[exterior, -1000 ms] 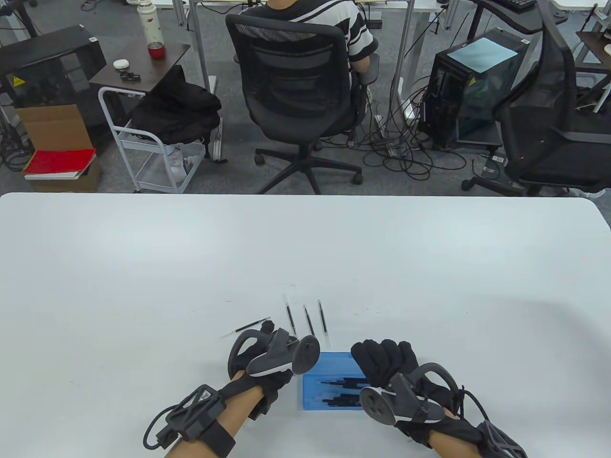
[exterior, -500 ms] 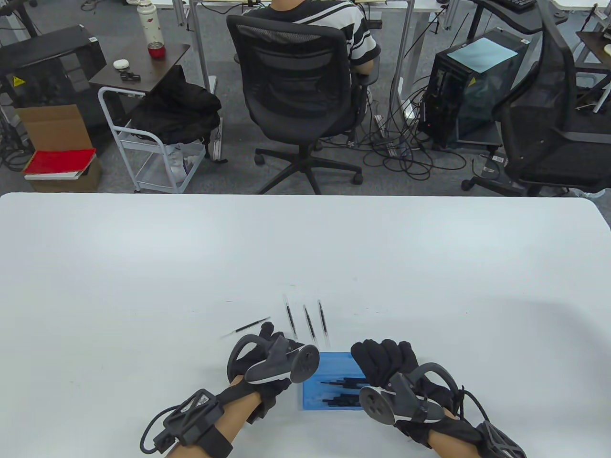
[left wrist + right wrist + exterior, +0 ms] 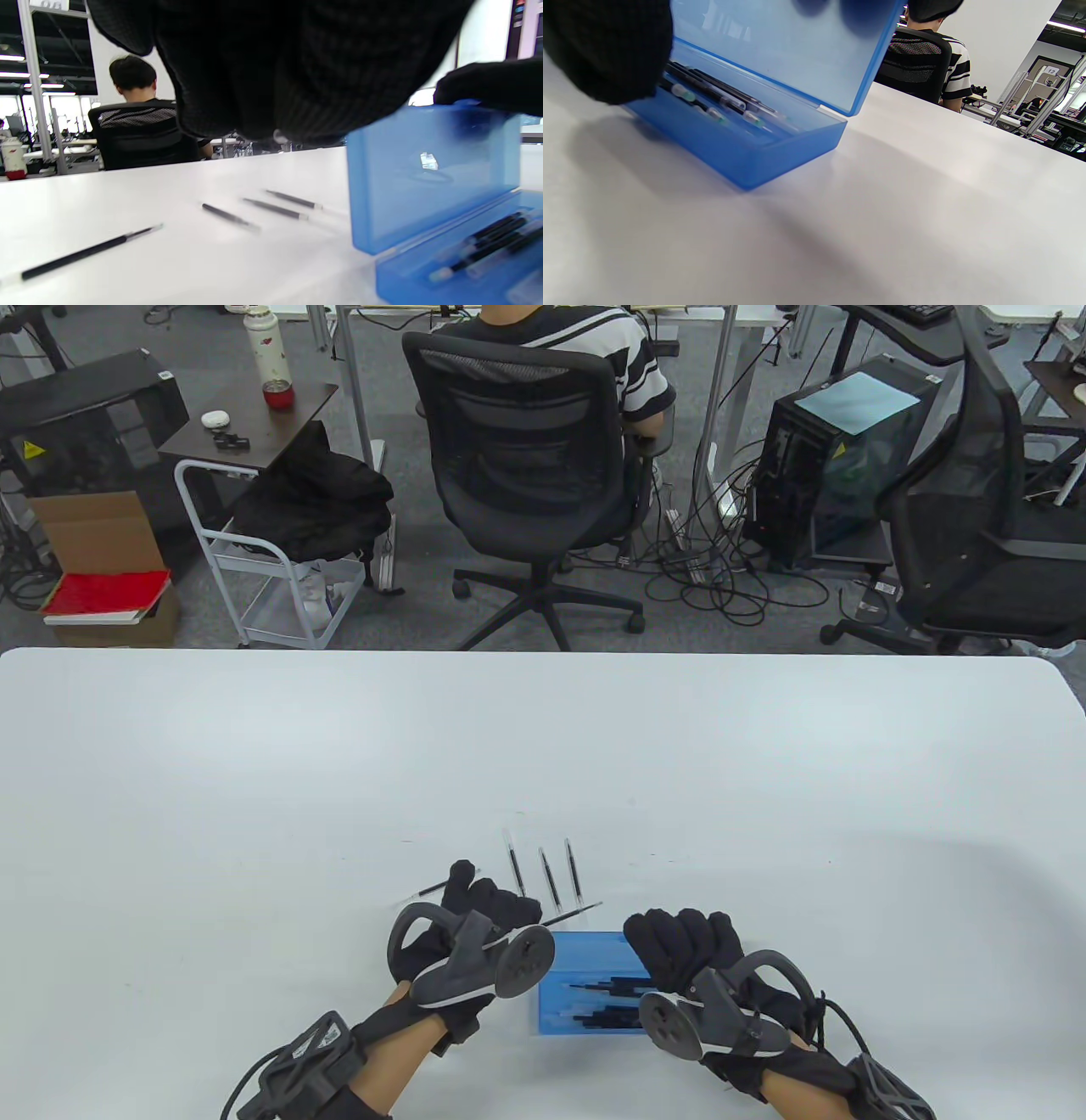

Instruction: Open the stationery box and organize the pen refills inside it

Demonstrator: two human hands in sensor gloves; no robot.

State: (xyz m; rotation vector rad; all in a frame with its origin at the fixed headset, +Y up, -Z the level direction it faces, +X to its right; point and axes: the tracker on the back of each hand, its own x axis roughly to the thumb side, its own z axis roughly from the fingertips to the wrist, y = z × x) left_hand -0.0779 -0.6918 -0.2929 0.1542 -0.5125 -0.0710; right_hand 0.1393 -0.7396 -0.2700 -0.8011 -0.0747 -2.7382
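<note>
Table view: left hand (image 3: pixel 488 912) pinches one pen refill (image 3: pixel 573 913), which sticks out right over the box's far-left corner. Right hand (image 3: pixel 683 954) grips the top edge of the blue box's lid (image 3: pixel 432 173), propping it upright (fingertips curl over the rim). Box (image 3: pixel 585 997) sits open between both hands, several refills inside. Four loose refills (image 3: pixel 516 872) lie on the white table (image 3: pixel 254 780) just beyond.

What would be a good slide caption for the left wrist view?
Open blue stationery box holding pen refills, lid held up by right hand; four loose refills lie on white table.
</note>
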